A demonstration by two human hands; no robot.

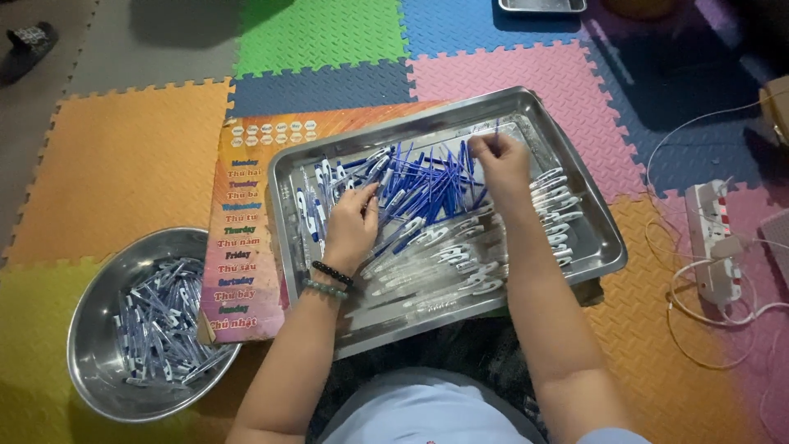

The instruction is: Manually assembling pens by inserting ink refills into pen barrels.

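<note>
A rectangular metal tray lies in front of me on the foam mats. It holds a heap of blue pen refills in the middle and rows of clear white-clipped pen barrels along the near and right sides. My left hand, with two bead bracelets on the wrist, rests on the pens at the tray's left, fingers curled over a pen. My right hand is at the tray's far side, pinching a thin blue refill between its fingertips.
A round metal bowl with several assembled pens stands at the left. A colourful printed card lies under the tray. At the right lie a white power strip and its cables. Another metal tray is at the top edge.
</note>
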